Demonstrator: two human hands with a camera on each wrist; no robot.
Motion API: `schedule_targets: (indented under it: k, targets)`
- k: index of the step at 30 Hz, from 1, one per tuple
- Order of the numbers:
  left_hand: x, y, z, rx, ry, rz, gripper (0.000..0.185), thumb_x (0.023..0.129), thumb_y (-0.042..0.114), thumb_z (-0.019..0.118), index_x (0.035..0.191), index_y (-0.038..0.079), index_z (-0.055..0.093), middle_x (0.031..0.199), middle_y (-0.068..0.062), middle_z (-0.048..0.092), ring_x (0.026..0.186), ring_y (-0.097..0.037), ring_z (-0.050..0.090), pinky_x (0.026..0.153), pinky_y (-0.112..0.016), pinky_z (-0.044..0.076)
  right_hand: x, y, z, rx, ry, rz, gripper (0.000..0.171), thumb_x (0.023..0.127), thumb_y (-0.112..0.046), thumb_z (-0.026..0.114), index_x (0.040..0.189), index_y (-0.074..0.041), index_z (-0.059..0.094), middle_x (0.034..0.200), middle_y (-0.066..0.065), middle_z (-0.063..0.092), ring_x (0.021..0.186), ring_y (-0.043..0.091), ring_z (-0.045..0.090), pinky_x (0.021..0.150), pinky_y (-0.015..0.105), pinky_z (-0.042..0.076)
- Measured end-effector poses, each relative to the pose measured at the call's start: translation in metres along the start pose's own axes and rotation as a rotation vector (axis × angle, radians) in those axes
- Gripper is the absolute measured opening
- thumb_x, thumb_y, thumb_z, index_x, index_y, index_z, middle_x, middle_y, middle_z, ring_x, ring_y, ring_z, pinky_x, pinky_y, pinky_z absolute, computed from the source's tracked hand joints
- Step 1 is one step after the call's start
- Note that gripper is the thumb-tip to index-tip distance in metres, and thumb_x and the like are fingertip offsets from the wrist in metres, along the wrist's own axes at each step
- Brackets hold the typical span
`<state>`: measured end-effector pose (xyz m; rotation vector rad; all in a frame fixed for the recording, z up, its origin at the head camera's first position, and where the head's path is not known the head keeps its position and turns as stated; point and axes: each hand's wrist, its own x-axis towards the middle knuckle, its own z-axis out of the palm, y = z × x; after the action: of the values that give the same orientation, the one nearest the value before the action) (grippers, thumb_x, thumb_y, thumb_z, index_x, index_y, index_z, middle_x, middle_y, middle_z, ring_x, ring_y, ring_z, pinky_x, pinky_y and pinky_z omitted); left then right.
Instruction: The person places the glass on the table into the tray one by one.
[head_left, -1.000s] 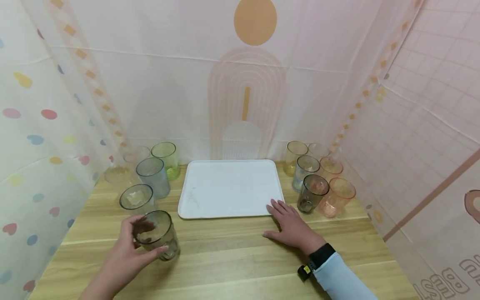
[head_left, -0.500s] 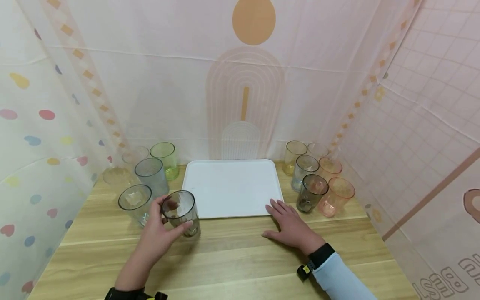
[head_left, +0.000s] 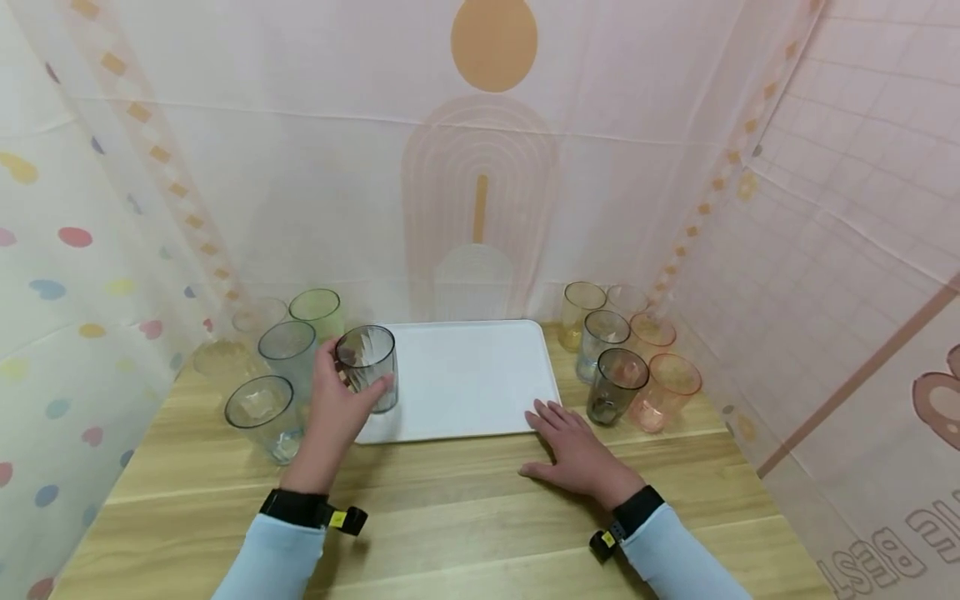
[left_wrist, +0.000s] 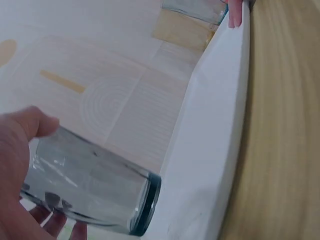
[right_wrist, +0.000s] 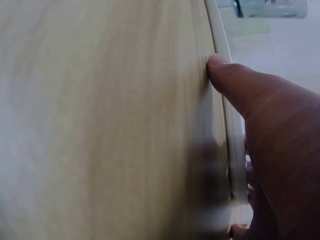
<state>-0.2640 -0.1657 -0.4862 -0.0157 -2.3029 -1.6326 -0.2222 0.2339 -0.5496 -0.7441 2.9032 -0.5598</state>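
A smoky grey glass tumbler (head_left: pixel 369 375) is upright in my left hand (head_left: pixel 337 417), its thumb and fingers wrapped round the sides. It is held close over the left part of a white rectangular tray (head_left: pixel 472 375). The left wrist view shows the tumbler's thick base (left_wrist: pixel 146 205) facing the tray surface (left_wrist: pixel 210 115). My right hand (head_left: pixel 577 454) lies palm down at the tray's front right corner, fingers spread on the rim and thumb on the table. In the right wrist view that thumb (right_wrist: pixel 245 85) extends beside the tray edge (right_wrist: pixel 235 145).
Left of the tray stand a clear grey glass (head_left: pixel 262 417), a bluish glass (head_left: pixel 288 350), a green glass (head_left: pixel 318 312) and fainter ones. On the right are a dark glass (head_left: pixel 617 387), a pink glass (head_left: pixel 667 392), a yellow glass (head_left: pixel 581 317) and several others. A patterned curtain (head_left: pixel 337 208) hangs behind.
My left hand has carried the grey tumbler forward and to the right, from the table's front left to over the tray. The right hand has stayed at the tray corner.
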Motion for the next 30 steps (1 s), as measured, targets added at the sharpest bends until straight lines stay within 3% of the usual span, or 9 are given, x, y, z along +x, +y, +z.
schedule_targets:
  k: [9, 14, 24, 30]
  targets:
    - [0.054, -0.004, 0.021, 0.169, 0.050, 0.026, 0.101, 0.097, 0.027, 0.086, 0.172, 0.004, 0.023, 0.169, -0.025, 0.035, 0.156, -0.043, 0.041, 0.126, -0.059, 0.040, 0.002, -0.001, -0.003, -0.016, 0.001, 0.005, 0.092, 0.102, -0.064, 0.072, 0.172, -0.012, 0.041, 0.181, 0.012, 0.029, 0.168, 0.038, 0.022, 0.134, 0.065, 0.022]
    - [0.078, -0.003, 0.028, 0.193, 0.060, 0.050, 0.098, 0.097, 0.026, 0.086, 0.171, 0.003, 0.026, 0.169, -0.026, 0.037, 0.155, -0.043, 0.043, 0.125, -0.059, 0.042, 0.002, 0.001, -0.001, -0.019, 0.000, -0.002, 0.093, 0.102, -0.064, 0.072, 0.172, -0.011, 0.042, 0.181, 0.013, 0.030, 0.168, 0.039, 0.022, 0.133, 0.065, 0.023]
    - [0.107, 0.001, 0.036, 0.144, 0.068, -0.015, 0.102, 0.099, 0.027, 0.085, 0.175, 0.008, 0.019, 0.176, -0.022, 0.031, 0.162, -0.039, 0.033, 0.130, -0.055, 0.036, -0.001, 0.001, -0.001, 0.000, -0.010, 0.011, 0.093, 0.102, -0.064, 0.071, 0.173, -0.013, 0.039, 0.182, 0.010, 0.026, 0.169, 0.037, 0.019, 0.134, 0.065, 0.020]
    - [0.119, 0.000, 0.039, 0.166, 0.089, -0.055, 0.103, 0.099, 0.026, 0.084, 0.175, 0.008, 0.017, 0.175, -0.023, 0.031, 0.161, -0.041, 0.034, 0.130, -0.056, 0.035, -0.001, 0.001, -0.001, 0.001, -0.016, 0.016, 0.094, 0.102, -0.066, 0.070, 0.174, -0.015, 0.037, 0.183, 0.009, 0.025, 0.169, 0.036, 0.018, 0.134, 0.065, 0.020]
